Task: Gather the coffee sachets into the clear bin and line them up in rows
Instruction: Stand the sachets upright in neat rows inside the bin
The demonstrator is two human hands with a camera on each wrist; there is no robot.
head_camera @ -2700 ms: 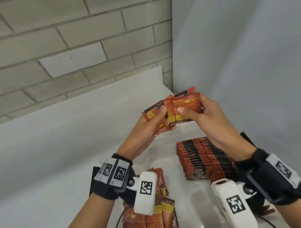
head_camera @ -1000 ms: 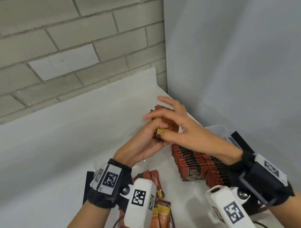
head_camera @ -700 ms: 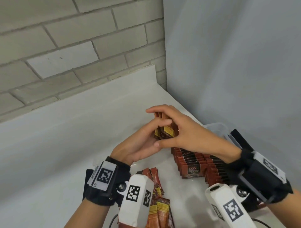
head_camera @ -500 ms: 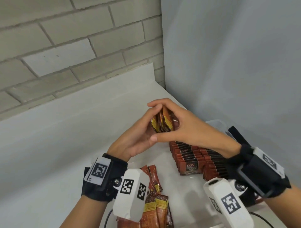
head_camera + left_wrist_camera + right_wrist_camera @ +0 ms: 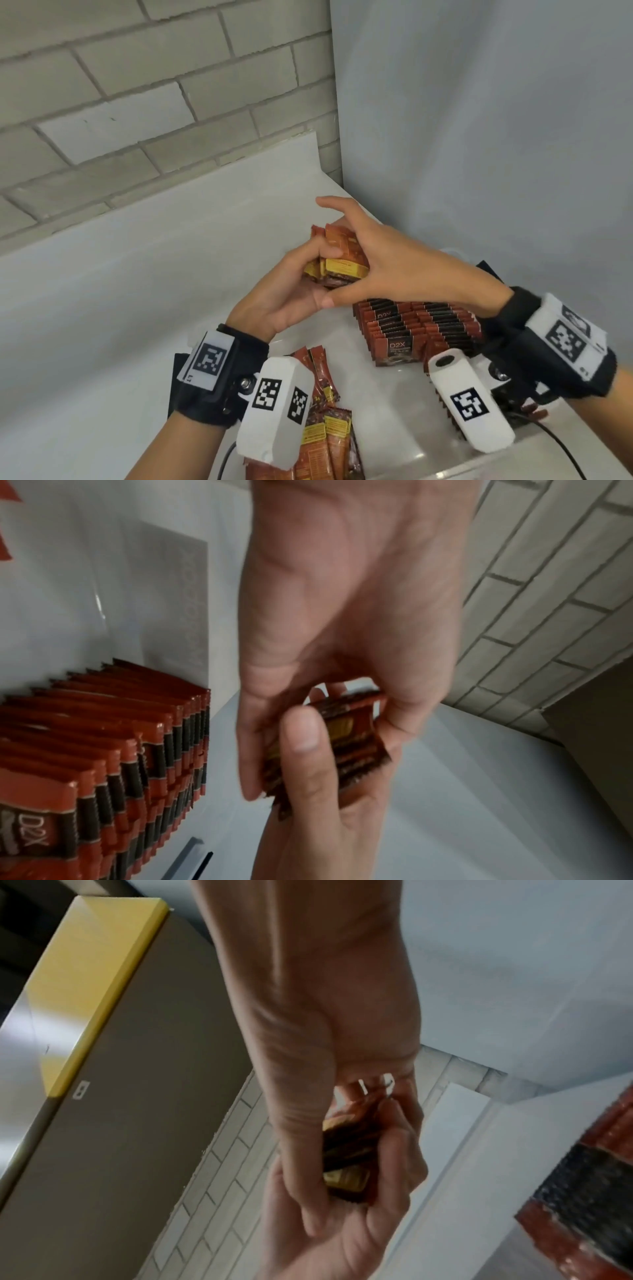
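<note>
**Red-and-yellow sachets squared up between both hands**

Red foil with yellow label panels marks the small stack of sachets [image 5: 337, 262] held in the air above the far end of the sachet rows [image 5: 416, 329]. The left hand [image 5: 291, 294] cups the stack from below and the near side, fingers curled round it. The right hand [image 5: 383, 260] closes on it from the other side, thumb under the lower edge and fingers arched over the top, the forefinger lifted clear.

The rows stand upright and packed face to face inside the clear bin [image 5: 455, 251], of which only a pale rim corner shows behind the right hand. Loose sachets [image 5: 325, 421] lie heaped on the white tabletop [image 5: 137, 274], nearer the person than the rows and partly covered by the left wrist camera.

The left wrist view shows the stack's lower edges [image 5: 346, 739] and a thumb pressed flat on its face, with the rows [image 5: 103, 750] just beside; their dark bands and "D2X" lettering read clearly there. The right wrist view shows a yellow-edged panel [image 5: 92, 988] overhead that the head view lacks; its stack [image 5: 349, 1153] is dark and blurred.

How many sachets are in the stack cannot be counted. The bin's walls are hard to make out against the tabletop.
</note>
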